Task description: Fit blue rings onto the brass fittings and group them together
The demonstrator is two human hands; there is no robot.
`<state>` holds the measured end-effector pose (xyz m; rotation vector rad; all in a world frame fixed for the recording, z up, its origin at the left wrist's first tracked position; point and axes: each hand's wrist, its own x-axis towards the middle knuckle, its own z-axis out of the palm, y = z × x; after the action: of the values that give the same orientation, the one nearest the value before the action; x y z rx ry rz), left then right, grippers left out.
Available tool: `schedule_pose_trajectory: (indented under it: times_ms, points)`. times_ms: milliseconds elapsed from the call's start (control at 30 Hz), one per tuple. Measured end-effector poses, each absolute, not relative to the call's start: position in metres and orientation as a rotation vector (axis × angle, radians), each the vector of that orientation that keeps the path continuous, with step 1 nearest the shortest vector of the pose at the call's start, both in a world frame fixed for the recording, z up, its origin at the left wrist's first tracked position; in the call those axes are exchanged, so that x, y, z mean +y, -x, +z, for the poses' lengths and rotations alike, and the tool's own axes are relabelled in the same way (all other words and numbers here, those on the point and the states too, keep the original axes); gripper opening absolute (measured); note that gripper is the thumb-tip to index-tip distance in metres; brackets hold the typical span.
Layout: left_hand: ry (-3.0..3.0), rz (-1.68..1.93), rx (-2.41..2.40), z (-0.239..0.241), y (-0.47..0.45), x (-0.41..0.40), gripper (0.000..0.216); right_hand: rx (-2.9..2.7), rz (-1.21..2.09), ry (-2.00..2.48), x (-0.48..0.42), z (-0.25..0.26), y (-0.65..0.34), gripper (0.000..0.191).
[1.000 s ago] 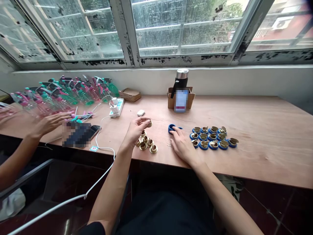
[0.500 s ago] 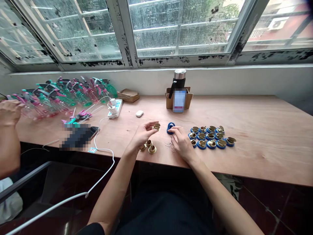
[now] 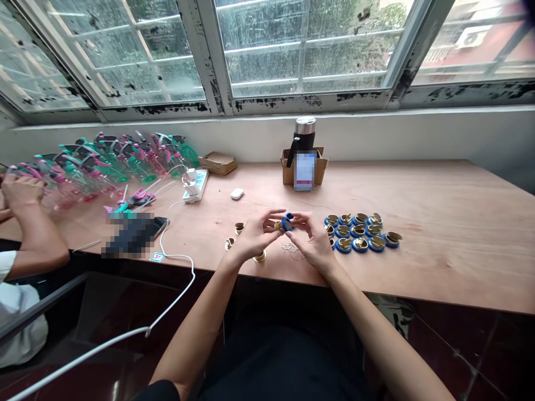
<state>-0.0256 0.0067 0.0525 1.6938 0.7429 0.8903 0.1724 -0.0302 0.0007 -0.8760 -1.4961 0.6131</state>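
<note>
Over the front middle of the table, my left hand [image 3: 256, 235] pinches a small gold metal fitting [image 3: 277, 226]. My right hand [image 3: 312, 238] has its fingers on a blue ring [image 3: 286, 223], which meets the gold fitting. Whether the ring is fully around the fitting is hidden by my fingers. Several loose gold fittings [image 3: 239, 227] lie near my left hand, one partly under my wrist. Thin pale loops [image 3: 293, 250] rest on the table between my wrists. To the right stand rows of gold fittings with blue rings [image 3: 360, 244], their round flaps tilted.
A black flask [image 3: 304, 136] stands in a small carton [image 3: 321, 170] with a phone [image 3: 305, 171] against it. At left are a power strip [image 3: 201, 185], a white cable [image 3: 193, 267], a blurred dark device [image 3: 137, 234], several spray bottles [image 3: 142, 161] and another person's arm [image 3: 35, 223].
My hands have come together, bringing the gold fitting and a blue ring into contact. The blue rings have left the tabletop. The other person's arm has moved further into view.
</note>
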Motion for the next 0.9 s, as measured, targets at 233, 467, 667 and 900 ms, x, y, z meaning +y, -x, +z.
schedule_pose_trajectory:
  times_ms: [233,467,667,900]
  points:
    - [-1.813,0.912,0.669,0.064,0.026,-0.001,0.056,-1.507,0.815,0.856,-0.029,0.000,-0.177,0.040]
    - [-1.620,0.930,0.615,0.075,0.021,-0.010,0.055,-1.396,0.924,0.829,-0.031,0.002,-0.175,0.047]
    - [-1.545,0.998,0.635,0.070,0.014,-0.009,0.054,-1.339,0.910,0.784,-0.034,0.007,-0.175,0.047]
    - [-1.414,1.048,0.620,0.061,0.004,-0.012,0.052,-1.370,0.550,0.877,-0.040,0.009,-0.175,0.044]
